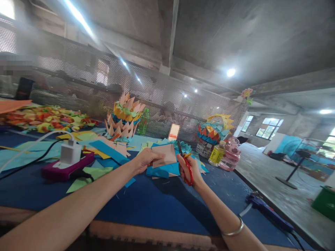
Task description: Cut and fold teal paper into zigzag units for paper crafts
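Note:
My left hand (145,160) pinches the left edge of a beige square sheet (167,154), thumb on top; whether it is paper or felt I cannot tell. Red-handled scissors (189,174) are gripped in my right hand (195,169), their dark blades pointing up and away. The right fingertips are close to the sheet's right edge; whether they touch it is unclear. Beneath lie blue sheets (159,172) and other beige pieces, on the dark blue tabletop (125,209).
A purple power strip (56,170) with a white charger (70,153) lies left. Behind are stacked zigzag-edged rings (121,127), a green bottle (143,122) and colourful scraps (52,118). At right stand a yellow-labelled bottle (216,154), a pink jug (230,157) and a blue glue gun (269,211).

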`<action>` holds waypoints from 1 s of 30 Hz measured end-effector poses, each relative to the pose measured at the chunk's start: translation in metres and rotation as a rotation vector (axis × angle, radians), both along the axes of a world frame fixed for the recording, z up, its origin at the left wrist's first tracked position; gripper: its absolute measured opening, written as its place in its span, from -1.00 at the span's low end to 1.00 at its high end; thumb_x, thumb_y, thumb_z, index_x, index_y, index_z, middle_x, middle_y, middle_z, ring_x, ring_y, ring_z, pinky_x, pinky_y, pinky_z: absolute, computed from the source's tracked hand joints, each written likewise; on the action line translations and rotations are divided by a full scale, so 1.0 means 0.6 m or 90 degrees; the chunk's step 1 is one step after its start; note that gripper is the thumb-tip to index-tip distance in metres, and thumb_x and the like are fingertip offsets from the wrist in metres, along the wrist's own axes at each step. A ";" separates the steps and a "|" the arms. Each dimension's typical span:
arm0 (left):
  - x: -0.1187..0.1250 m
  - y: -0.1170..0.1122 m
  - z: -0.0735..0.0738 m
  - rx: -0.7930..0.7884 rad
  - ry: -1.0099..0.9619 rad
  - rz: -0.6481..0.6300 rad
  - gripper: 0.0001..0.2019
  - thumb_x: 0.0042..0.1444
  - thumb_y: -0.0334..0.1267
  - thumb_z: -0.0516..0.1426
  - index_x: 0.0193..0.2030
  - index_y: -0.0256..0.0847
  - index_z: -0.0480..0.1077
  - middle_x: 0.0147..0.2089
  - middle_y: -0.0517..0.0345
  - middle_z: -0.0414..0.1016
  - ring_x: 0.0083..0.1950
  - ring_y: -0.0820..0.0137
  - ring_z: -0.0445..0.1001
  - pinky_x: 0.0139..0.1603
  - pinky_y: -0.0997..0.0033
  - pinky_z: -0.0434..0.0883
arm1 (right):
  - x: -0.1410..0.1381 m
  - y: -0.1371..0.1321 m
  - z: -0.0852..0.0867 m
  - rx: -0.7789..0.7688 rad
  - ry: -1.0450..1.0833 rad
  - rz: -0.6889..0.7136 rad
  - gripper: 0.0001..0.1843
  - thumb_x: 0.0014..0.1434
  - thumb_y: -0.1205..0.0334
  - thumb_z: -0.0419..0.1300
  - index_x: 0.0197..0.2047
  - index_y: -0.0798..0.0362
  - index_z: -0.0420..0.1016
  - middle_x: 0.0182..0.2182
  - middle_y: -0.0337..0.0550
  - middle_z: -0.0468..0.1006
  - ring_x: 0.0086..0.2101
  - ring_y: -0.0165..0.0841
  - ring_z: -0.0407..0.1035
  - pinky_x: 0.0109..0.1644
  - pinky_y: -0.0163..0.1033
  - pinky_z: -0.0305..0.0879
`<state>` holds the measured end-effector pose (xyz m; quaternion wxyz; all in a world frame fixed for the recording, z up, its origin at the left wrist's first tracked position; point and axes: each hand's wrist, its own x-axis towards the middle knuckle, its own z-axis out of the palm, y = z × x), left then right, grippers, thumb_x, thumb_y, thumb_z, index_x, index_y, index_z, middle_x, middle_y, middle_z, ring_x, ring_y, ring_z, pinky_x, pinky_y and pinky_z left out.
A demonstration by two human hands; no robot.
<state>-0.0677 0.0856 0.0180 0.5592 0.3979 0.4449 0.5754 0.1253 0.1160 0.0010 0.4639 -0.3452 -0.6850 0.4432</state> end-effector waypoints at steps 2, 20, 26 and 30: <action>-0.001 -0.001 0.005 -0.010 -0.009 0.018 -0.52 -0.60 -0.25 0.49 -0.39 -0.35 0.59 -0.43 0.01 0.62 -0.41 0.30 0.55 -0.37 0.40 0.47 | 0.002 0.003 0.007 0.021 0.048 -0.017 -0.49 0.07 -0.31 0.20 -0.42 -0.02 0.22 -0.81 -0.45 0.24 -0.83 -0.48 0.13 -0.79 -0.40 0.05; -0.030 0.033 0.000 0.206 0.406 -0.044 -0.46 0.05 0.11 0.16 0.01 -0.29 0.49 -0.01 -0.13 0.59 -0.01 0.16 0.55 -0.09 0.27 0.48 | 0.020 0.053 0.020 -0.137 0.349 -0.054 -0.39 -0.45 0.28 0.50 -0.33 0.03 0.26 -0.67 -0.41 0.43 -0.67 -0.44 0.33 -0.59 -0.36 0.26; -0.028 0.105 0.009 0.270 0.796 -0.150 -0.64 -0.17 -0.42 0.21 -0.15 -0.21 0.57 0.10 -0.09 0.52 0.14 0.04 0.42 0.14 0.19 0.30 | 0.067 0.097 0.031 -0.183 0.463 -0.157 -0.36 -0.54 0.38 0.44 -0.38 -0.02 0.17 -0.71 -0.44 0.40 -0.67 -0.47 0.30 -0.59 -0.36 0.29; 0.005 0.154 0.011 0.273 0.903 -0.296 -0.49 -0.30 -0.56 0.16 -0.15 -0.10 0.57 0.16 0.09 0.49 0.14 0.18 0.40 0.13 0.35 0.28 | 0.066 0.099 0.027 -0.181 0.467 -0.142 -0.36 -0.52 0.39 0.43 -0.35 -0.02 0.18 -0.71 -0.46 0.39 -0.67 -0.47 0.30 -0.58 -0.35 0.31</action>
